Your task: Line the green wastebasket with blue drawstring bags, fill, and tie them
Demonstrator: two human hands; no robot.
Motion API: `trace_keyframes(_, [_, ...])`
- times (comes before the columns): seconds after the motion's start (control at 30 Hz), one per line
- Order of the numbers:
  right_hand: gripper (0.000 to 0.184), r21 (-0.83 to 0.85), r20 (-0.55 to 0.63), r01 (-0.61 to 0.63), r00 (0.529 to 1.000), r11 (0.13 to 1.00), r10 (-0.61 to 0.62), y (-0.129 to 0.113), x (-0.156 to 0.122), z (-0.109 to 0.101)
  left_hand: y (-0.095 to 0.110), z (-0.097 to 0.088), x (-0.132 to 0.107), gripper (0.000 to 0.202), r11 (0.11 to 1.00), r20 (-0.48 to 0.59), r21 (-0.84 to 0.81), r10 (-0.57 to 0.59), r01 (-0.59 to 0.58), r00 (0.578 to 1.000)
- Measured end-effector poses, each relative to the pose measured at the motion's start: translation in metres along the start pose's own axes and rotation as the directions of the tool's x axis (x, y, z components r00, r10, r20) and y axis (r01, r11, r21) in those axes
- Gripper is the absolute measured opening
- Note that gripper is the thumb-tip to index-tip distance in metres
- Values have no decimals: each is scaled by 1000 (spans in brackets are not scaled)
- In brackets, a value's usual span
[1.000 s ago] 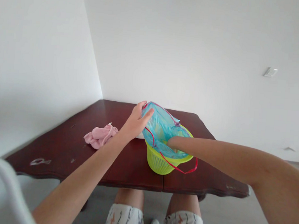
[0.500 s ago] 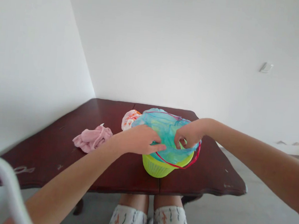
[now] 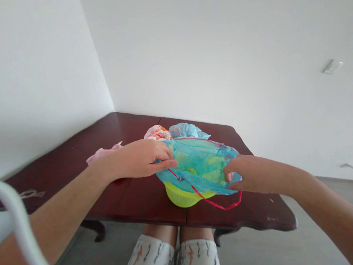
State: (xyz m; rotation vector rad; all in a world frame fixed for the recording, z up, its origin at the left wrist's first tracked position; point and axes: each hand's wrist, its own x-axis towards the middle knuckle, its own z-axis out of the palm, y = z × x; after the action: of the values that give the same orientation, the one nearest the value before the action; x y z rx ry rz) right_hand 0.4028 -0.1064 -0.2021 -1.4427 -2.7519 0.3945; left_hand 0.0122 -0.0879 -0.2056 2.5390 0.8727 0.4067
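Observation:
A thin blue drawstring bag (image 3: pixel 197 161) is spread over a yellow-green plastic basket (image 3: pixel 181 198), its mouth wide and facing up. Through the film I make out the basket's wall. The left edge of the bag is pinched between the thumb and fingers of my left hand (image 3: pixel 146 158). On the opposite side, my right hand (image 3: pixel 247 171) grips the right edge, with its fingertips partly hidden by the film. A red drawstring (image 3: pixel 219 205) loops out over the front of the basket.
Behind the basket lie another crumpled blue bag (image 3: pixel 187 130) and a white-and-orange bundle (image 3: pixel 158 132). A pink cloth (image 3: pixel 100 154) sits on the dark red table (image 3: pixel 151 206), partly behind my left arm. A white curved bar (image 3: pixel 11 213) crosses the lower left.
My hands have moved apart, the left one leftward and the right one rightward, stretching the bag's mouth wider. The right hand has come out of the bag's middle to its edge.

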Motion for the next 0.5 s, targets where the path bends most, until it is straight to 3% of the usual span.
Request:
trace_keyframes(0.1, [13, -43, 59, -13, 998, 999, 15, 14, -8, 8, -14, 1, -16, 50, 998, -114, 41, -52, 57, 992])
trace_keyframes(0.23, [15, 81, -29, -36, 999, 996, 39, 31, -5, 19, -36, 8, -28, 51, 987, -234, 44, -143, 158, 962])
trace_keyframes(0.37, [8, 205, -146, -57, 985, 977, 88, 41, 11, 33, -43, 12, -21, 53, 958, -249, 76, -249, 275, 936])
trace_keyframes(0.43, [18, 223, -184, -88, 974, 971, 131, 43, 21, 39, -45, 12, -15, 50, 946, -283, 116, -260, 302, 923])
trace_keyframes(0.5, [30, 217, -212, -102, 966, 971, 149, 44, 30, 43, -50, 11, -5, 44, 941, -386, 139, -236, 310, 892])
